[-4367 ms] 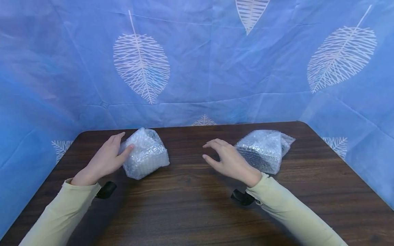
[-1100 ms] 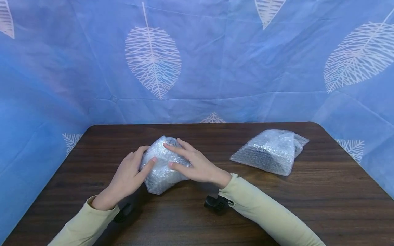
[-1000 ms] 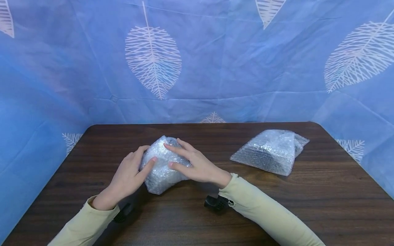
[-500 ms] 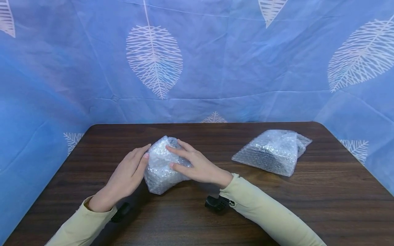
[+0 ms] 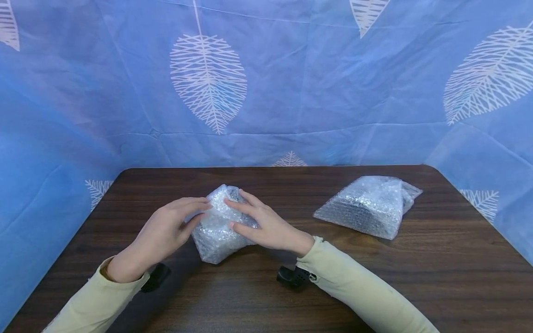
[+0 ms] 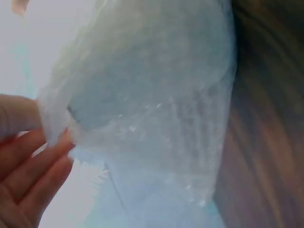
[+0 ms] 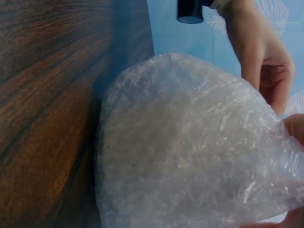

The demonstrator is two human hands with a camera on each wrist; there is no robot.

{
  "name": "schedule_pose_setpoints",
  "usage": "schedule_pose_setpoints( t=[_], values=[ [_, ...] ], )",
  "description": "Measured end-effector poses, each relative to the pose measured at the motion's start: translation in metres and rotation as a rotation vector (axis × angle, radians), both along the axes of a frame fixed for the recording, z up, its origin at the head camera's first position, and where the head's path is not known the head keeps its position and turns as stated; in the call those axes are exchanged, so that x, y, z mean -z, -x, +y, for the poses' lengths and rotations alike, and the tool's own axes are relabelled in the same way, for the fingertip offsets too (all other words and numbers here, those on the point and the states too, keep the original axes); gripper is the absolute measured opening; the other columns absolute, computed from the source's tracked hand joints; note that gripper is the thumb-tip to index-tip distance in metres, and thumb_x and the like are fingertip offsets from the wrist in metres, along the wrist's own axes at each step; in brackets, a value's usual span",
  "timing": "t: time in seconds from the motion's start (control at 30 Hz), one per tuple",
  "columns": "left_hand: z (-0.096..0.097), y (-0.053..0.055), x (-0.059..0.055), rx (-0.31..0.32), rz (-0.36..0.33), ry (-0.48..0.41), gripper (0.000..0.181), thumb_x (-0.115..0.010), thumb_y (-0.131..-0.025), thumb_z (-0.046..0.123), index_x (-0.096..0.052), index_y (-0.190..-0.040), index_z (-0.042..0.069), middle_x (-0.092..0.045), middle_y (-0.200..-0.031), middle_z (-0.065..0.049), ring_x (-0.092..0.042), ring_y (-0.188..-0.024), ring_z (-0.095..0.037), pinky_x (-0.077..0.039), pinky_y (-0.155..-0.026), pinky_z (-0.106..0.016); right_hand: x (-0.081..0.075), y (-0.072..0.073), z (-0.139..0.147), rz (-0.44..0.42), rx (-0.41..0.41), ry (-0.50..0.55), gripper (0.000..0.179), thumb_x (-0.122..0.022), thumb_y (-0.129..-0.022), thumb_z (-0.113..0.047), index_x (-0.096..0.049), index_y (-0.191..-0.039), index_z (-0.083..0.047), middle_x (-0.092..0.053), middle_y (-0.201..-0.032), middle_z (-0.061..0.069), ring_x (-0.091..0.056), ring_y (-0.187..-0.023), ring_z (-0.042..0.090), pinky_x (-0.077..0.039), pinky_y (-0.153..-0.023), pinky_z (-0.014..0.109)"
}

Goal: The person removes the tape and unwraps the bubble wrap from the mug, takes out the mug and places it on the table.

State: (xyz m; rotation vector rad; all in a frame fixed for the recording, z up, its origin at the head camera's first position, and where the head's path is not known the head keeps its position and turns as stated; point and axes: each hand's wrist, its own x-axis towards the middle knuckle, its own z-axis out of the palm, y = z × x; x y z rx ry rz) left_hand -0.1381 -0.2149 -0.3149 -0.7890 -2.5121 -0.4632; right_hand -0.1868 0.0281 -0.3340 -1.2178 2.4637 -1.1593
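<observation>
A bubble-wrapped package (image 5: 220,231) with a pale bulk inside rests left of centre on the dark wooden table (image 5: 258,296). From the left, my left hand (image 5: 166,224) reaches over its upper edge, thumb and fingers brought together. In the left wrist view those fingers (image 6: 45,166) pinch a loose fold of the bubble wrap (image 6: 142,128). My right hand (image 5: 268,222) holds the package's right side, its spread fingers and thumb bent over the top. The right wrist view shows the wrap (image 7: 190,142) close up, with the left hand (image 7: 261,57) at its far side.
A second bubble-wrapped package (image 5: 370,206) lies on the right of the table. Behind the table's far edge hangs a blue cloth (image 5: 291,92) with white leaf prints. A black wrist camera (image 5: 291,276) sits under the right wrist.
The package has come nearer and rightward, and my right hand has moved onto it. Lately my left hand shifted from flat along its side to a pinch at the upper edge.
</observation>
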Motion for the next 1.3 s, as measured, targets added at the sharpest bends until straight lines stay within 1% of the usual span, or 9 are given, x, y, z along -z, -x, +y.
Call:
schedule_pose_setpoints(
  t=[0.07,0.13,0.3,0.37,0.5,0.7,0.93,1.1,1.3],
  values=[
    [0.000,0.002,-0.005,0.037,0.002,0.043,0.030,-0.074,-0.080,0.001,-0.071,-0.110,0.004,-0.069,-0.113,-0.010,-0.068,-0.097,-0.024,-0.057,-0.072,-0.035,0.001,0.000,0.000,0.005,0.001,0.003,0.053,-0.053,-0.098,-0.027,-0.038,-0.148,-0.016,-0.013,-0.159,0.016,-0.018,-0.146,0.031,-0.029,-0.110,0.057],
    [0.001,0.003,-0.010,0.061,-0.011,0.104,0.031,-0.075,-0.079,-0.001,-0.071,-0.109,0.003,-0.069,-0.113,-0.011,-0.068,-0.098,-0.025,-0.057,-0.072,-0.035,0.001,0.000,0.000,0.007,0.003,0.004,0.053,-0.053,-0.098,-0.027,-0.038,-0.148,-0.016,-0.013,-0.159,0.016,-0.018,-0.146,0.032,-0.029,-0.110,0.057],
    [0.002,0.003,-0.021,0.091,-0.050,0.271,0.031,-0.074,-0.078,-0.005,-0.072,-0.108,0.004,-0.065,-0.111,-0.009,-0.066,-0.091,-0.020,-0.054,-0.066,-0.029,0.000,-0.001,0.000,0.001,0.016,-0.008,0.053,-0.052,-0.098,-0.029,-0.038,-0.148,-0.018,-0.014,-0.159,0.015,-0.019,-0.146,0.032,-0.030,-0.110,0.057],
    [0.003,0.003,-0.024,0.098,-0.058,0.312,0.031,-0.074,-0.078,-0.006,-0.072,-0.107,0.004,-0.064,-0.109,-0.007,-0.064,-0.090,-0.018,-0.053,-0.067,-0.028,0.000,-0.001,-0.001,-0.002,0.020,-0.010,0.053,-0.052,-0.098,-0.029,-0.038,-0.148,-0.018,-0.014,-0.160,0.015,-0.019,-0.146,0.031,-0.031,-0.109,0.057],
    [0.004,0.004,-0.027,0.118,-0.072,0.328,0.028,-0.074,-0.079,-0.004,-0.071,-0.106,0.004,-0.064,-0.107,-0.005,-0.064,-0.090,-0.017,-0.054,-0.070,-0.029,0.001,-0.001,-0.001,-0.001,0.027,-0.001,0.053,-0.053,-0.098,-0.029,-0.039,-0.148,-0.017,-0.014,-0.160,0.015,-0.020,-0.146,0.032,-0.031,-0.109,0.056],
    [0.003,0.007,-0.029,0.151,-0.143,0.310,0.025,-0.074,-0.080,-0.003,-0.071,-0.102,0.006,-0.066,-0.105,-0.003,-0.065,-0.090,-0.015,-0.054,-0.072,-0.028,0.003,-0.001,0.000,-0.008,0.009,0.009,0.052,-0.052,-0.099,-0.027,-0.038,-0.148,-0.015,-0.013,-0.160,0.015,-0.018,-0.146,0.031,-0.032,-0.109,0.056],
    [0.005,0.010,-0.031,0.159,-0.152,0.336,0.020,-0.076,-0.079,0.003,-0.075,-0.099,0.009,-0.069,-0.103,-0.002,-0.067,-0.093,-0.017,-0.056,-0.075,-0.031,0.006,-0.001,0.001,-0.010,0.015,0.017,0.052,-0.052,-0.099,-0.026,-0.038,-0.148,-0.015,-0.013,-0.160,0.015,-0.017,-0.147,0.030,-0.032,-0.109,0.056],
    [0.006,0.009,-0.030,0.171,-0.125,0.359,0.023,-0.077,-0.076,-0.001,-0.076,-0.096,0.011,-0.070,-0.098,-0.001,-0.067,-0.090,-0.016,-0.056,-0.072,-0.030,0.007,-0.001,-0.002,-0.023,0.007,-0.007,0.052,-0.050,-0.100,-0.028,-0.037,-0.148,-0.017,-0.011,-0.160,0.013,-0.016,-0.147,0.028,-0.032,-0.109,0.054],
    [0.006,0.012,-0.027,0.236,-0.059,0.359,0.018,-0.076,-0.079,0.004,-0.071,-0.091,0.015,-0.065,-0.090,0.005,-0.061,-0.080,-0.008,-0.051,-0.065,-0.026,0.005,-0.001,0.000,-0.034,-0.006,-0.028,0.051,-0.048,-0.101,-0.028,-0.036,-0.149,-0.017,-0.009,-0.161,0.012,-0.017,-0.147,0.027,-0.035,-0.108,0.052]
  ],
)
